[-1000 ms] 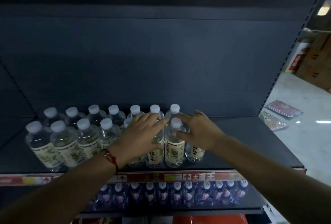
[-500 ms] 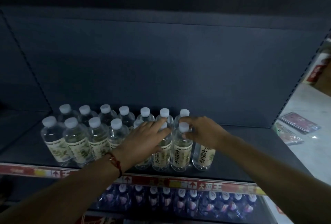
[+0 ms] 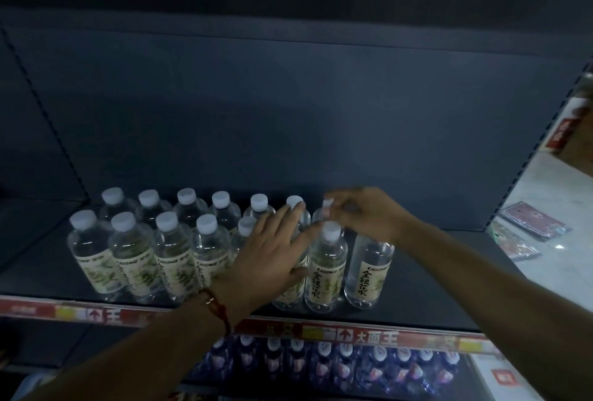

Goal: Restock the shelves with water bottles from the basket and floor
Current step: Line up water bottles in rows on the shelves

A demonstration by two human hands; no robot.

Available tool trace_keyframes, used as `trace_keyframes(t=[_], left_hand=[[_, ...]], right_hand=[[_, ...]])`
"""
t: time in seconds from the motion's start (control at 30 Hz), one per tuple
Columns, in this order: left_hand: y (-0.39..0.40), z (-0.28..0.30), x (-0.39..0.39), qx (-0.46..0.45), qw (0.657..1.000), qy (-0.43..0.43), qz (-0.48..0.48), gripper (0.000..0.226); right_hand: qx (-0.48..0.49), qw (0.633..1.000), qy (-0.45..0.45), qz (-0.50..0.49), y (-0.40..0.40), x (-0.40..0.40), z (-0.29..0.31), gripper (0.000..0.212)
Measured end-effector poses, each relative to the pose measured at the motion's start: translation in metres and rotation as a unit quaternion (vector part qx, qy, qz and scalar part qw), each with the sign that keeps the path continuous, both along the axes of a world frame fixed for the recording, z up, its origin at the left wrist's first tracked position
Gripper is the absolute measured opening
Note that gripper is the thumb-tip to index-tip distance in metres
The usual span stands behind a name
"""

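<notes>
The right hand (image 3: 369,213) hovers above the right end of the bottle group, fingers curled downward and thumb drawn toward the fingertips at the cap of the far-row end bottle (image 3: 326,208); motion blur prevents confirming whether this grip has closed on the cap or merely touches it, so its hold cannot be told. The left hand (image 3: 272,251) lies flat with fingers extended and spread, holding nothing; its palm rests against the near-row bottles, and its fingertips reach toward the caps of the far row, a posture consistent with steadying or squaring the rows while the other hand adjusts the end unit. A red cord bracelet (image 3: 216,306) circles the left wrist. Just right of the left hand stand two near-row units: the labelled bottle (image 3: 325,267) with its white cap exposed, and the rightmost bottle (image 3: 369,272) directly below the right hand, its cap hidden by that hand. The remaining water bottles (image 3: 167,253) stand upright in two tight rows extending left, labels facing the near edge, which keeps the facing uniform for display. All rest on the dark shelf (image 3: 449,288), whose right portion is bare and appears available for further stock. A red price strip (image 3: 369,336) runs along the shelf's near edge. Below it, a lower tier holds blue-labelled bottles (image 3: 337,365). Neither basket nor floor stock is in view, so the restocking appears only partly complete.
</notes>
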State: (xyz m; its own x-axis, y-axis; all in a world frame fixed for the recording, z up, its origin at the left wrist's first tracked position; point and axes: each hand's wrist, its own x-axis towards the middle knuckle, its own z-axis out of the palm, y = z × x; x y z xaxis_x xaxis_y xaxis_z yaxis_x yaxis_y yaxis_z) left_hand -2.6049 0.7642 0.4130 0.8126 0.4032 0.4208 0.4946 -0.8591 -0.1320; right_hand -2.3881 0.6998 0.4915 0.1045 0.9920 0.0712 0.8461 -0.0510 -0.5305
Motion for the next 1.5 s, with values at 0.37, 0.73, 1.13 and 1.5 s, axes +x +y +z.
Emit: trace_keyframes(t=[0.37,0.73,1.13,1.5], left_hand=[[-0.009,-0.022,0.015,0.027,0.999,0.034,-0.027,0.072],[-0.009,-0.017,0.021,-0.001,0.999,0.021,-0.045,0.061],[-0.008,-0.007,0.038,-0.048,0.999,-0.003,-0.024,0.086],[-0.006,-0.01,0.042,-0.056,0.998,-0.006,-0.015,0.089]], right_hand=[[-0.102,0.993,0.007,-0.059,0.054,0.015,-0.014,0.038],[-0.101,0.993,-0.057,-0.024,0.032,0.003,-0.01,0.041],[-0.127,0.985,-0.069,-0.098,-0.04,0.034,-0.014,0.063],[-0.035,0.989,0.038,-0.14,-0.05,0.04,-0.029,0.018]])
